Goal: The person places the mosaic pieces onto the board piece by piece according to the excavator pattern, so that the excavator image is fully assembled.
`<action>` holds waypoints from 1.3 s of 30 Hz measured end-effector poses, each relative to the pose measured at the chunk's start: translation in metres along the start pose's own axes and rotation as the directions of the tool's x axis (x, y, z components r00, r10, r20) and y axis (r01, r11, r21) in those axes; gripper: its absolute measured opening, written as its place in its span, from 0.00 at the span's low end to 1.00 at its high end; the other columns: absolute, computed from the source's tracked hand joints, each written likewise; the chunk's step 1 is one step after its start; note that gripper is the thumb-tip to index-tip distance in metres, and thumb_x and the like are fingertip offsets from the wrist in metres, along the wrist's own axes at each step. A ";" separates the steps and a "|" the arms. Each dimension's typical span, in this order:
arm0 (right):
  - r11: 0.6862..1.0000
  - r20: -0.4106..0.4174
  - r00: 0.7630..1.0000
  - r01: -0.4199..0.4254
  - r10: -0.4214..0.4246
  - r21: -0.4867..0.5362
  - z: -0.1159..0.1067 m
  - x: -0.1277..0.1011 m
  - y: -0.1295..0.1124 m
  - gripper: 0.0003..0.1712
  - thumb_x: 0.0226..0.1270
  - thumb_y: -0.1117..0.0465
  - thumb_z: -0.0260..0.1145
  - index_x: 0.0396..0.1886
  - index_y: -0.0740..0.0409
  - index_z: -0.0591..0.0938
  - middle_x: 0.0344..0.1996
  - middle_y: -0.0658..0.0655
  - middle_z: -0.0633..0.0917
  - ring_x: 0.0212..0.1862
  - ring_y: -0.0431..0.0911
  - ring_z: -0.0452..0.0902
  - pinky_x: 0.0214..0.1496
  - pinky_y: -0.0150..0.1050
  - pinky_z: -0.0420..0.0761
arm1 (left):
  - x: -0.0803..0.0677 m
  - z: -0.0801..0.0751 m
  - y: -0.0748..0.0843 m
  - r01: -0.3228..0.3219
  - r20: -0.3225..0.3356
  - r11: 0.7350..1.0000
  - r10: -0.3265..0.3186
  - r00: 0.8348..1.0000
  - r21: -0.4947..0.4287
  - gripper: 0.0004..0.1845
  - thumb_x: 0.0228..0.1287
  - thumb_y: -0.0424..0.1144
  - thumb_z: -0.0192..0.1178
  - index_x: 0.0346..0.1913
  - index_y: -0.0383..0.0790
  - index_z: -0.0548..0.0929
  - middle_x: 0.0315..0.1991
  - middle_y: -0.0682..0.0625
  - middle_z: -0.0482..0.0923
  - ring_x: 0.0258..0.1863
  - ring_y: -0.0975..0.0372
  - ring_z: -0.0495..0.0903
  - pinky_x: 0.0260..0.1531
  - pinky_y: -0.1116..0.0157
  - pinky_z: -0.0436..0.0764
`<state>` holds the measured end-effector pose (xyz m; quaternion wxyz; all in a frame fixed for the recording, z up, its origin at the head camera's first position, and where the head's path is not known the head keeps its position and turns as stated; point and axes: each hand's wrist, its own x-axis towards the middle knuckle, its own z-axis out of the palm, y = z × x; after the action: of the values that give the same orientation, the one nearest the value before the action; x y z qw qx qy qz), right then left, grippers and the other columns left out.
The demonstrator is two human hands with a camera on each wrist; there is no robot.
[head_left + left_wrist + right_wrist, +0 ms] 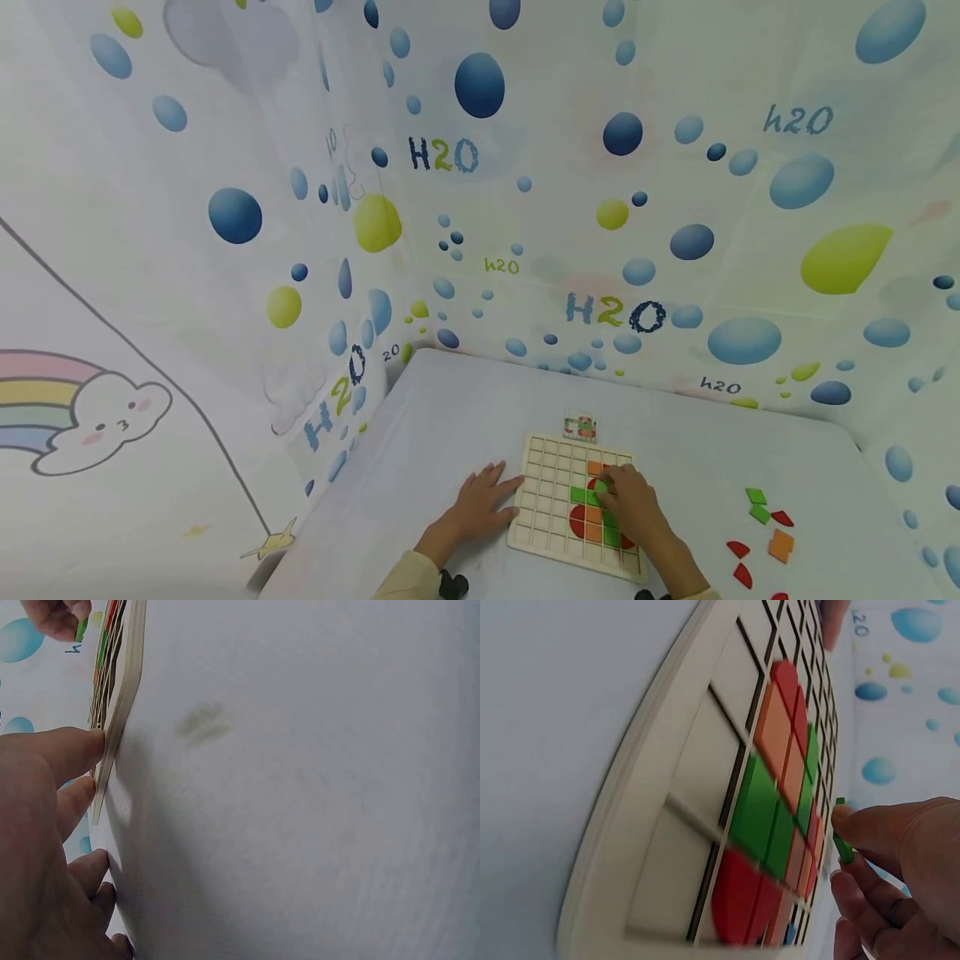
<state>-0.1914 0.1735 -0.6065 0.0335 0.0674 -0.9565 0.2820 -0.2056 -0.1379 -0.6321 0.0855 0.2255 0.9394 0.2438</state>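
Gleaming thin green tile (843,831)

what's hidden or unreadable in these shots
- Head view: the right hand covers part of the grid board.
- Head view: the small picture card is too small to read.
- Left wrist view: the left hand touches the board's edge; the board shows only edge-on.

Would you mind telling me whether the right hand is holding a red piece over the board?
No, the right hand pinches a green piece between its fingertips just above the grid board.
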 end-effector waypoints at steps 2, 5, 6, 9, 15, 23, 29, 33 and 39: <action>0.999 -0.010 0.999 0.050 -0.050 0.005 0.006 0.002 -0.007 0.14 0.67 0.65 0.76 0.50 0.62 0.85 0.45 0.59 0.83 0.41 0.49 0.79 0.40 0.50 0.84 | 0.000 0.001 0.000 0.003 0.000 1.000 -0.003 1.000 0.006 0.30 0.77 0.55 0.60 0.79 0.61 0.71 0.83 0.41 0.60 0.82 0.42 0.58 0.78 0.36 0.56; 0.996 -0.021 0.996 0.090 -0.090 -0.005 0.014 0.005 -0.018 0.13 0.67 0.65 0.76 0.49 0.59 0.85 0.43 0.56 0.83 0.40 0.46 0.77 0.39 0.47 0.80 | -0.001 0.001 0.001 0.001 -0.002 1.000 -0.001 1.000 -0.002 0.30 0.77 0.55 0.60 0.79 0.60 0.71 0.83 0.41 0.60 0.82 0.41 0.57 0.79 0.35 0.55; 0.995 -0.019 0.995 0.096 -0.096 -0.006 0.016 0.006 -0.021 0.13 0.67 0.65 0.76 0.49 0.58 0.85 0.43 0.56 0.83 0.40 0.46 0.77 0.40 0.47 0.79 | -0.001 0.001 0.001 -0.006 -0.008 1.000 0.006 1.000 -0.003 0.30 0.78 0.55 0.59 0.79 0.60 0.71 0.83 0.40 0.60 0.82 0.41 0.57 0.78 0.34 0.55; 0.993 -0.013 0.994 0.110 -0.110 -0.031 0.021 0.008 -0.026 0.12 0.67 0.64 0.76 0.48 0.56 0.84 0.41 0.53 0.83 0.42 0.47 0.78 0.42 0.50 0.79 | -0.002 0.003 0.000 -0.023 -0.023 1.000 0.023 0.999 -0.011 0.30 0.78 0.56 0.58 0.79 0.60 0.71 0.82 0.39 0.60 0.81 0.39 0.58 0.77 0.33 0.55; 0.988 -0.001 0.990 0.143 -0.143 -0.065 0.020 0.011 -0.030 0.10 0.66 0.65 0.77 0.37 0.51 0.82 0.35 0.47 0.80 0.40 0.46 0.75 0.41 0.50 0.77 | -0.002 0.007 -0.005 -0.044 -0.042 0.999 0.043 0.998 -0.024 0.30 0.79 0.57 0.56 0.80 0.62 0.70 0.82 0.39 0.60 0.81 0.39 0.57 0.77 0.32 0.55; 0.987 0.025 0.993 0.121 -0.119 -0.107 0.015 0.016 -0.032 0.08 0.67 0.65 0.76 0.36 0.51 0.83 0.35 0.49 0.81 0.40 0.48 0.77 0.43 0.55 0.80 | -0.001 0.004 -0.002 -0.014 -0.013 1.000 0.014 1.000 -0.016 0.30 0.78 0.55 0.58 0.79 0.59 0.71 0.83 0.40 0.59 0.82 0.41 0.56 0.79 0.35 0.54; 0.986 0.046 0.992 0.123 -0.119 -0.111 0.016 0.018 -0.030 0.07 0.68 0.66 0.75 0.37 0.52 0.84 0.36 0.50 0.81 0.42 0.50 0.78 0.45 0.57 0.81 | -0.003 -0.001 0.002 -0.003 0.003 1.000 0.003 1.000 -0.010 0.30 0.78 0.55 0.59 0.79 0.59 0.72 0.83 0.41 0.60 0.82 0.42 0.57 0.79 0.35 0.55; 0.987 0.057 0.993 0.112 -0.106 -0.112 0.017 0.020 -0.029 0.07 0.69 0.65 0.75 0.38 0.51 0.84 0.37 0.50 0.81 0.42 0.49 0.77 0.46 0.56 0.81 | -0.002 -0.001 0.002 -0.012 -0.006 1.000 0.012 1.000 0.008 0.30 0.78 0.55 0.59 0.78 0.58 0.72 0.82 0.40 0.60 0.82 0.42 0.58 0.78 0.35 0.57; 0.990 0.069 0.993 0.101 -0.094 -0.100 0.019 0.022 -0.028 0.07 0.69 0.65 0.75 0.38 0.50 0.84 0.36 0.49 0.82 0.43 0.50 0.78 0.49 0.60 0.80 | -0.001 0.000 0.001 -0.018 -0.020 1.000 0.018 1.000 0.026 0.30 0.78 0.56 0.58 0.79 0.58 0.71 0.82 0.41 0.60 0.81 0.42 0.59 0.78 0.36 0.57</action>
<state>-0.2096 0.1379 -0.6052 0.0203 0.1212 -0.9660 0.2277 -0.2044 -0.1378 -0.6320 0.0707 0.2324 0.9411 0.2350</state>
